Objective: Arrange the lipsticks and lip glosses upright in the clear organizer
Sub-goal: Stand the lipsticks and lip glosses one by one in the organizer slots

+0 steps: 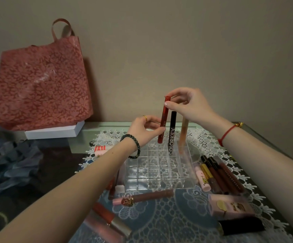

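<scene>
Step in hand: judged to be the seating of the red tube (163, 120) in a back-row cell.
Red tube: held near-upright, slightly tilted, over the far part of the clear organizer (147, 172). It was just left of the black tube (172, 134), and its lower end was not yet in a cell.
Right hand (189, 106): the cap end was pinched between thumb and fingertips.
Left hand (142, 128): the lower barrel was pinched between thumb and forefinger as a guide.
Organizer: set on the lace mat (177, 216) on the desk (258, 135), with most cells unfilled. The black tube and an amber tube (184, 132) were stood upright in the back row.
Technique advised: the tube should be squared to vertical, its base centred over the free cell beside the black tube, and then lowered straight. The lower pinch should be released first.
Risk: a tilted entry could catch a divider or knock the neighbouring tube.
Remaining work: the loose tubes (217, 176) were seen lying right of the organizer, and others near the left forearm, so the task was judged to be at an early stage.
</scene>
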The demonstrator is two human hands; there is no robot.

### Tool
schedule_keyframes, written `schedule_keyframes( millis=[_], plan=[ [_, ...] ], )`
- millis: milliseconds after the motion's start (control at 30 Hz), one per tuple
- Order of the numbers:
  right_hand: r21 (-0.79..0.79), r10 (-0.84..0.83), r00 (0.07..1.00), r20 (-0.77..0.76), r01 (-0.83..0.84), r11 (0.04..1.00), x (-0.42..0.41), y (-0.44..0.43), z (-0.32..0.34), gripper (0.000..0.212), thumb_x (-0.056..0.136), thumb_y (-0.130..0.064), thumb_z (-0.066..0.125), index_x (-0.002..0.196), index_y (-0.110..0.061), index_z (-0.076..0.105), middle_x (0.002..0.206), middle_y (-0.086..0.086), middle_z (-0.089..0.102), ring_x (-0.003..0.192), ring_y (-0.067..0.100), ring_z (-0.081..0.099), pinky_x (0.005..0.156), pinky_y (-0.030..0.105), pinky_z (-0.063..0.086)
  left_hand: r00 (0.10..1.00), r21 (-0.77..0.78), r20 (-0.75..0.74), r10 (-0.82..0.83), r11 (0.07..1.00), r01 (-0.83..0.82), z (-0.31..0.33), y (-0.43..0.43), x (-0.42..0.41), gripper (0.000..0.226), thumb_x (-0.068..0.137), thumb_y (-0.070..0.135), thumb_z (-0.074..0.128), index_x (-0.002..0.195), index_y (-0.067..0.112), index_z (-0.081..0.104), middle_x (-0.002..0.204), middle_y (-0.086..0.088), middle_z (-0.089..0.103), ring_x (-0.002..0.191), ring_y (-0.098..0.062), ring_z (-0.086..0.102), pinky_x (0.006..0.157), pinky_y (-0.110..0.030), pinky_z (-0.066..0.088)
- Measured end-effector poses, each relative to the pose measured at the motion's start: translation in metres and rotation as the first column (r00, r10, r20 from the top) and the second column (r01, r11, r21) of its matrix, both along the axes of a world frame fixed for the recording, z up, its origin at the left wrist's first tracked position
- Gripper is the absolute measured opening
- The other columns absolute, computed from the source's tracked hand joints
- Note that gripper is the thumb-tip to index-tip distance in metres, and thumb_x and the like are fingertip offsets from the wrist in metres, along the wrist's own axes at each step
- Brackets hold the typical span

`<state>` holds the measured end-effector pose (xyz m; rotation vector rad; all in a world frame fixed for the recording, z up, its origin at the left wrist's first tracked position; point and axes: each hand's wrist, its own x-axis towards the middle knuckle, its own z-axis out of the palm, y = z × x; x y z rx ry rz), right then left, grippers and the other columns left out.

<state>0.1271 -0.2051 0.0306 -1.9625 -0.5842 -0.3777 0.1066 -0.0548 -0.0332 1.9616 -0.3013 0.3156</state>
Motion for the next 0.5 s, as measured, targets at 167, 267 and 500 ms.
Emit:
schedule_keyframes(
  millis=[167,267,500],
  plan=[
    [-0.037,0.013,1.000,-0.014,-0.014,0.999,0.001,0.000,-0.002,0.015,0.075,-0.012,0.071,0.090,-0.012,0.068,0.075,-0.004,0.065,0.059,-0.010,0.056,0.053,0.001,0.037,1.000,0.036,-0.004,0.014,0.999,-0.014,-0.005,0.000,0.002,0.017,0.074,0.021,0.072,0.076,0.032,0.058,0.076,0.009,0.065,0.078,-0.005,0.062,0.084,-0.025,0.048],
    [-0.066,0.016,1.000,-0.024,-0.017,0.998,0.000,0.000,-0.003,0.017,0.075,-0.012,0.071,0.091,-0.013,0.069,0.083,0.002,0.067,0.071,0.002,0.059,0.054,0.007,0.045,1.000,0.068,-0.007,0.022,0.997,-0.021,-0.007,-0.001,0.003,0.017,0.074,0.023,0.072,0.075,0.033,0.058,0.076,0.010,0.065,0.080,-0.005,0.061,0.083,-0.023,0.046],
    [-0.162,0.040,0.999,-0.027,-0.044,0.986,-0.002,0.001,-0.004,0.016,0.074,-0.010,0.071,0.087,-0.019,0.068,0.084,0.001,0.067,0.076,0.007,0.059,0.068,0.004,0.043,1.000,0.147,-0.024,0.009,0.989,-0.005,-0.012,-0.001,0.002,0.018,0.073,0.025,0.073,0.074,0.034,0.057,0.075,0.016,0.064,0.082,0.003,0.059,0.082,-0.021,0.042]
  ],
)
